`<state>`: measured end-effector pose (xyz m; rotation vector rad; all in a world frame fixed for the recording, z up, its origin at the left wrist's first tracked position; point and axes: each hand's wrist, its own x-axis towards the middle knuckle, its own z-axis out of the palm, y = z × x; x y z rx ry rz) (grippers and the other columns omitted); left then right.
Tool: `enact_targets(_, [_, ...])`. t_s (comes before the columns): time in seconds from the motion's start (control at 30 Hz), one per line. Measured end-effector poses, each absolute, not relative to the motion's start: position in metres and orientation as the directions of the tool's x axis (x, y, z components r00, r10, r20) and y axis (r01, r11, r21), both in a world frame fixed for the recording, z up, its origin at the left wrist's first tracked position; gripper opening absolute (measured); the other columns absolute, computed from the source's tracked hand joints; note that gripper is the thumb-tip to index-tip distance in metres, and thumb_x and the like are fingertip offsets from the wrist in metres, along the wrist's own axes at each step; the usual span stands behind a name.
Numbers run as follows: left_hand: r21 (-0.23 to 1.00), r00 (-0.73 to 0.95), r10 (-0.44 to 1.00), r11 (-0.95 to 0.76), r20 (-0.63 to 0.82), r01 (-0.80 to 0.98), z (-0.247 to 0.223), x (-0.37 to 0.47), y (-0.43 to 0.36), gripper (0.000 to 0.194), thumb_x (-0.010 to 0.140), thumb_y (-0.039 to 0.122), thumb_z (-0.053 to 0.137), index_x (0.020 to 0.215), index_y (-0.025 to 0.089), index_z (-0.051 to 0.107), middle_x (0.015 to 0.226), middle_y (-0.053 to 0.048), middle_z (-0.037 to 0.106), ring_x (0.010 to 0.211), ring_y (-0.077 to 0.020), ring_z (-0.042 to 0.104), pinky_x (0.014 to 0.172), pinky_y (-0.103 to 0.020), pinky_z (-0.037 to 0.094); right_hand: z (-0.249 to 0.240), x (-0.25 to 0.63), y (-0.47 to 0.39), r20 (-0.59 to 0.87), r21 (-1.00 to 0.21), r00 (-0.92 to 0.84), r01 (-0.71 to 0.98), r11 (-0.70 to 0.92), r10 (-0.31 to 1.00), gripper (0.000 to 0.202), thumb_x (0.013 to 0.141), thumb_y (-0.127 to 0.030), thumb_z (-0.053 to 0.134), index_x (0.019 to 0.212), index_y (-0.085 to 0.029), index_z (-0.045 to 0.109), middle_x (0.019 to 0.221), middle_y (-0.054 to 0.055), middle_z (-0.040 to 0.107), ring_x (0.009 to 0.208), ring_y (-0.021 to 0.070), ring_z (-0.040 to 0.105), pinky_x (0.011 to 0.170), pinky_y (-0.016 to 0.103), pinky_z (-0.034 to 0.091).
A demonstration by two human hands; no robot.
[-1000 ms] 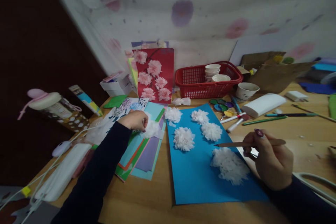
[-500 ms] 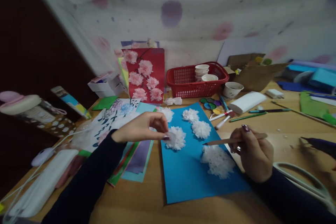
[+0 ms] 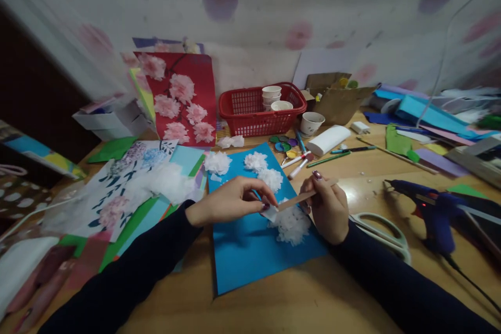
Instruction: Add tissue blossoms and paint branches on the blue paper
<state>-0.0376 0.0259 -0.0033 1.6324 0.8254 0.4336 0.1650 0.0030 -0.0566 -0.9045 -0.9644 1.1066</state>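
My left hand (image 3: 238, 199) pinches a small piece of white tissue (image 3: 270, 213) above the blue sheet (image 3: 238, 266). A wooden pencil (image 3: 303, 198) is in the closed fingers of my right hand (image 3: 326, 206), its tip end meeting the tissue at my left fingertips. Several fluffy white paper flowers lie on the blue sheet, one (image 3: 290, 225) just below the two hands and another (image 3: 217, 163) at the upper left corner. My left hand partly hides the sheet's middle.
Behind the sheet are a red basket (image 3: 258, 122) with paper cups and a red flower picture (image 3: 188, 99). Scissors (image 3: 385, 235) and a blue glue gun (image 3: 428, 209) lie at right. Papers and white tissue (image 3: 168, 182) are on the left.
The view has turned to the right. My two hands have come together, and the pencil's end now meets the tissue piece in my left fingers.
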Motion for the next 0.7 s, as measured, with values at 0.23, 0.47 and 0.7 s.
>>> enact_targets(0.23, [0.961,0.609,0.780,-0.040,-0.140,0.272,-0.010,-0.033,0.017,0.031,0.072,0.012,0.068,0.102,0.015,0.059,0.083,-0.002,0.071,0.078,-0.0135,0.067,0.070,-0.025,0.050,-0.055,0.162,-0.001,0.154,-0.937,0.116,-0.299,0.182,0.981,0.039,0.080,-0.049,0.064,0.058,-0.018,0.055,0.043,-0.005,0.046,0.034,0.0076,0.043,0.033,0.019,0.033])
enact_targets(0.47, [0.929,0.582,0.811,-0.168,-0.059,0.329,-0.014,-0.035,0.014,0.030,0.075,0.011,0.062,0.105,0.017,0.058,0.086,-0.003,0.073,0.078,-0.0143,0.069,0.071,-0.026,0.051,-0.054,0.162,-0.002,0.157,-0.937,0.097,-0.300,0.179,0.983,0.038,0.081,-0.047,0.063,0.058,-0.018,0.055,0.042,-0.005,0.045,0.033,0.0084,0.043,0.032,0.020,0.033])
enact_targets(0.7, [0.915,0.654,0.751,-0.199,-0.087,0.351,-0.017,-0.032,0.011,0.032,0.076,0.007,0.056,0.106,0.017,0.056,0.085,-0.001,0.071,0.077,-0.0134,0.068,0.070,-0.025,0.049,-0.053,0.161,-0.004,0.157,-0.935,0.095,-0.305,0.179,0.983,0.036,0.083,-0.044,0.060,0.057,-0.019,0.055,0.040,-0.006,0.043,0.033,0.0088,0.043,0.032,0.020,0.033])
